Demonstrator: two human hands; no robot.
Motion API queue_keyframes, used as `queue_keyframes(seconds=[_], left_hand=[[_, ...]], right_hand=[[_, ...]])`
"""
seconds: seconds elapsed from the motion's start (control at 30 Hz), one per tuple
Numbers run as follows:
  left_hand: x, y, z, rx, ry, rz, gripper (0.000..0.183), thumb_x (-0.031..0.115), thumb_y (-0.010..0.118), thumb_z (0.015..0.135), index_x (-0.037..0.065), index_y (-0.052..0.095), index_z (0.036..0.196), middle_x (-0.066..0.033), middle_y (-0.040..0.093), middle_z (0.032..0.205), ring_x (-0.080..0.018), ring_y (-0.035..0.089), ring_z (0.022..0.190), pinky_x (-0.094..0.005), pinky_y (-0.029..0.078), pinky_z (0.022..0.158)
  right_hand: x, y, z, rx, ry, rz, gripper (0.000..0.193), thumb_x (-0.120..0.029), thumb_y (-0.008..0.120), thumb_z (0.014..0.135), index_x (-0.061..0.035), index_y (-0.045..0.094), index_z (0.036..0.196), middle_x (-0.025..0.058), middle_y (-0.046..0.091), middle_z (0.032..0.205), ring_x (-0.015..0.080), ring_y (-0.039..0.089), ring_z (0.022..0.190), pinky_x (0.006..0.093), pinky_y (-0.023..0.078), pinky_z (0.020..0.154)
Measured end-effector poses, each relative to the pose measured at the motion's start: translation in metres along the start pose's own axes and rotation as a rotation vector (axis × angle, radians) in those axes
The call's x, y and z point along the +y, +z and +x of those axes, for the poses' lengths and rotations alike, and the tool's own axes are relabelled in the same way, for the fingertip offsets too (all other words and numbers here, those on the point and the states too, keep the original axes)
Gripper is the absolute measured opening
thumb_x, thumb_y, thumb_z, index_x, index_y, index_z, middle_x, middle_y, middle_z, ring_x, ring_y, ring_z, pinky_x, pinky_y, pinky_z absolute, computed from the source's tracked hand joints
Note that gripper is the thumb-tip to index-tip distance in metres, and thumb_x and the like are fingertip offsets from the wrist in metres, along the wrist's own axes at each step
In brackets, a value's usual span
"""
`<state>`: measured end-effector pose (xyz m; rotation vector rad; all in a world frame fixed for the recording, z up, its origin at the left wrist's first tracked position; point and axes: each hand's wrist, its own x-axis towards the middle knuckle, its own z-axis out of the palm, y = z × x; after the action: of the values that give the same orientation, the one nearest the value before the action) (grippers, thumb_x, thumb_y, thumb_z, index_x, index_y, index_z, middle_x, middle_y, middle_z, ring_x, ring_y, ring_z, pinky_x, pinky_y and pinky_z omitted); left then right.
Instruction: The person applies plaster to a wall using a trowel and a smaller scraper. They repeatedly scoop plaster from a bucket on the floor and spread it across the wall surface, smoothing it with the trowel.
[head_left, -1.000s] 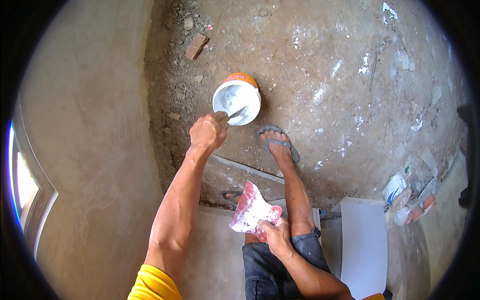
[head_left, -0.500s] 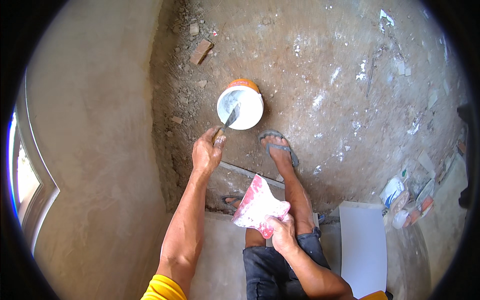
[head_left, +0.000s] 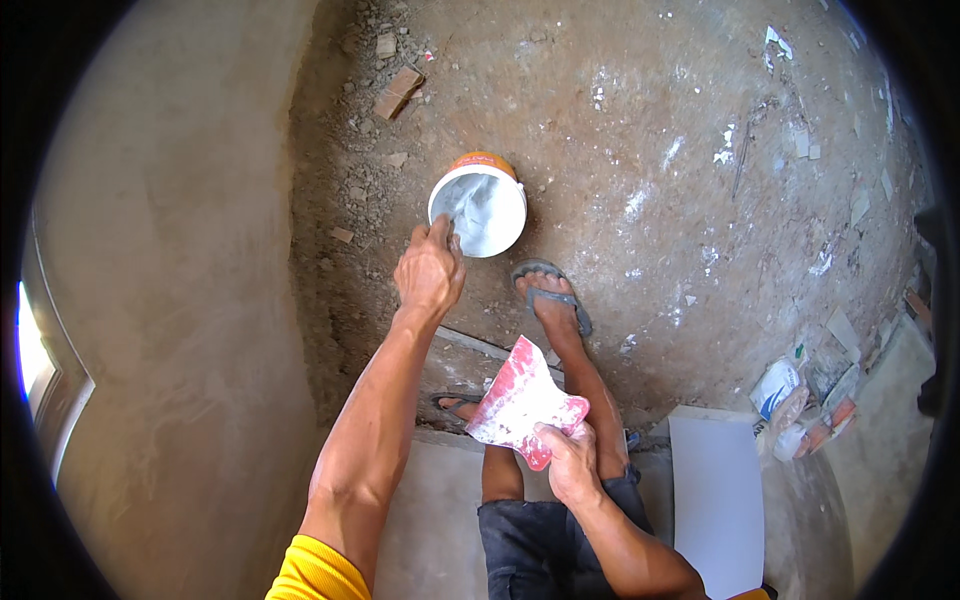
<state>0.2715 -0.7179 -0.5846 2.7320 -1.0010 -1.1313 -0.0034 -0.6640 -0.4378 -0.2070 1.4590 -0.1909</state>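
My left hand (head_left: 430,275) reaches forward to the near left rim of a white-and-orange bucket (head_left: 515,225), its fingers closed round a putty knife (head_left: 453,222). Most of the knife is hidden by the hand, and its blade points into the bucket. White paste (head_left: 482,205) coats the inside of the bucket. Close to my body, my right hand (head_left: 570,465) grips a red spreader (head_left: 522,405) by its narrow end, thumb on top. White paste covers much of the spreader's upper face, and its wide edge faces left.
A plastered wall (head_left: 180,250) rises on the left, with rubble and a brick piece (head_left: 398,92) along its foot. My sandalled foot (head_left: 552,290) stands just below the bucket. To the right are a white board (head_left: 717,500) and plastic bags (head_left: 785,395). White splashes mark the dirt floor.
My left hand has moved forward and right, turning knuckles-up, and the knife has gone from plainly visible to mostly hidden. The spreader has shifted slightly right and up in the picture.
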Motion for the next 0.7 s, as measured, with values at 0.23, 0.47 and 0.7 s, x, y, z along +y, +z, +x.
queue_keyframes(seconds=[0.23, 0.47, 0.7], left_hand=[[0.026, 0.022, 0.039, -0.053, -0.022, 0.065, 0.047, 0.019, 0.069, 0.085, 0.012, 0.064, 0.131, -0.0227, 0.063, 0.122, -0.0454, 0.069, 0.109, -0.0542, 0.056, 0.094], [0.019, 0.012, 0.010, -0.204, 0.101, 0.175, 0.042, 0.019, 0.068, 0.088, 0.013, 0.067, 0.130, -0.0201, 0.066, 0.120, -0.0427, 0.072, 0.101, -0.0519, 0.059, 0.090], [0.026, 0.014, 0.046, -0.106, 0.005, 0.122, 0.042, 0.021, 0.071, 0.085, 0.012, 0.069, 0.126, -0.0200, 0.066, 0.123, -0.0432, 0.070, 0.107, -0.0529, 0.056, 0.094]], right_hand=[[-0.013, 0.005, 0.001, 0.040, 0.055, -0.069, 0.023, -0.005, 0.066, 0.093, 0.0042, 0.070, 0.113, 0.0041, 0.072, 0.102, 0.0105, 0.066, 0.091, 0.0293, 0.053, 0.082], [-0.019, 0.010, 0.001, 0.042, 0.057, -0.025, 0.024, -0.004, 0.066, 0.093, 0.0041, 0.070, 0.114, 0.0036, 0.072, 0.103, 0.0099, 0.065, 0.091, 0.0287, 0.053, 0.082], [-0.022, 0.015, 0.002, 0.046, 0.056, 0.012, 0.024, -0.004, 0.067, 0.093, 0.0039, 0.069, 0.115, 0.0035, 0.071, 0.104, 0.0096, 0.065, 0.091, 0.0285, 0.053, 0.083]])
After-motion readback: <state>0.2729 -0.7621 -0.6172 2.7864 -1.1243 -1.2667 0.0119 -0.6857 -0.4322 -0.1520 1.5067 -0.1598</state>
